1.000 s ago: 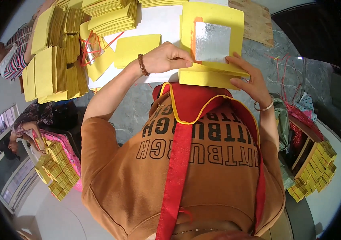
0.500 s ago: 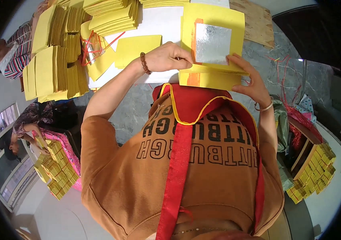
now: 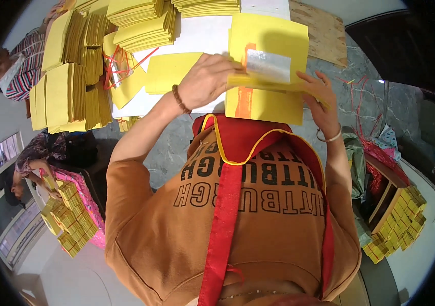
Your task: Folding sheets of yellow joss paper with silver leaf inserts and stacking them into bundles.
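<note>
Holding a raised yellow paper sheet [image 3: 261,81] nearly edge-on and slightly blurred, at upper centre of the frame, over the near edge of the white worktop [image 3: 207,33]. At its left end, the left hand [image 3: 207,76] with fingers bent together, apparently pinching the edge. At its right end, the right hand [image 3: 321,102] with fingers spread around the paper; cannot tell whether gripping firmly or merely steadying. Behind the raised sheet, a yellow backing sheet [image 3: 271,28] with a silver foil square [image 3: 268,65], its lower part hidden; in front, a lower yellow sheet [image 3: 278,108] with an orange streak [image 3: 245,102], seemingly overhanging the worktop toward the red apron [image 3: 223,214].

Likeliest trouble, by judgement: a crease or skewed edge in the raised sheet, from uneven pull between its two ends. Also possible: nudging the lower yellow sheet out of line, because of the overhang so near the apron, or scuffing the foil by rubbing paper across it.

Just beside the left hand, a flat yellow sheet [image 3: 171,74], in the way of any leftward sweep. Farther left, red strings [image 3: 118,64] in a loose tangle, liable to snag paper. Across the upper left, tall yellow paper stacks [image 3: 57,41], crowding that side. At upper right, a wooden board [image 3: 319,33]; at lower right, well apart, tied yellow bundles [image 3: 401,219]. At far left, a co-worker in a striped top [image 3: 26,61], beyond the stacks.
</note>
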`<act>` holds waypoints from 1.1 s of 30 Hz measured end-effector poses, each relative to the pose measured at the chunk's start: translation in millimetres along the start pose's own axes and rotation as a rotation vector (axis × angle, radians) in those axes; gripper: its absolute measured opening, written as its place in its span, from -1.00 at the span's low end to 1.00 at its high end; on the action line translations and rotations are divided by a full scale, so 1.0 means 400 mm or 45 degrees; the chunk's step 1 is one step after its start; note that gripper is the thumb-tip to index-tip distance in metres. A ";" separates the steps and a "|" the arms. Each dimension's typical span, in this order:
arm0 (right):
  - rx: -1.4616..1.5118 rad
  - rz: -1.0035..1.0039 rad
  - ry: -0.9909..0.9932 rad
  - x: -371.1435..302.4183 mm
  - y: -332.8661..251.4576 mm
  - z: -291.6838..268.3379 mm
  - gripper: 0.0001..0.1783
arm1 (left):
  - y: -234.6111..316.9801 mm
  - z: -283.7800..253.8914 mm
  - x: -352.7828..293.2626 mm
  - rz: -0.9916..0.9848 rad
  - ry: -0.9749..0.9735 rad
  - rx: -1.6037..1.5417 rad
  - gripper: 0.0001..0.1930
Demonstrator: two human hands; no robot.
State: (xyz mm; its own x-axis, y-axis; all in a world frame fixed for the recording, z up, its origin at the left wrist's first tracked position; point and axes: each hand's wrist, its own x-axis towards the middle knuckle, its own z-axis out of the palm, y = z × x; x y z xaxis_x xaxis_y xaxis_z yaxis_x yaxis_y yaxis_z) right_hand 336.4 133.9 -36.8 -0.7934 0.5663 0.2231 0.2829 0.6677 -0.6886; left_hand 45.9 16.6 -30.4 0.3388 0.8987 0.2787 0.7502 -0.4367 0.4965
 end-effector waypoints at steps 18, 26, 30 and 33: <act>0.808 0.737 0.248 0.033 -0.030 0.088 -0.48 | 0.014 0.096 -0.046 -1.017 0.134 -0.855 -0.66; 0.594 0.729 0.188 0.057 -0.026 0.088 -0.38 | -0.007 0.123 -0.032 -1.041 0.352 -1.077 -0.77; 0.480 0.677 0.212 0.049 -0.008 0.100 -0.38 | 0.014 0.089 -0.008 -1.075 0.374 -1.065 -0.72; 0.540 0.703 0.232 0.047 -0.008 0.105 -0.37 | 0.031 0.066 -0.006 -1.192 0.220 -0.903 -0.65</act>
State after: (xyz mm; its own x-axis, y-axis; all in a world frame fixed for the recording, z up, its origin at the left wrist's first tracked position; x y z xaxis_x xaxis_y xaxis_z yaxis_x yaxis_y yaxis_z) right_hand 298.1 122.0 -59.3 -0.4819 0.8635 -0.1489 0.3535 0.0361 -0.9347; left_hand 69.4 10.1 -46.8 -0.2963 0.8867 -0.3550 0.1644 0.4135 0.8956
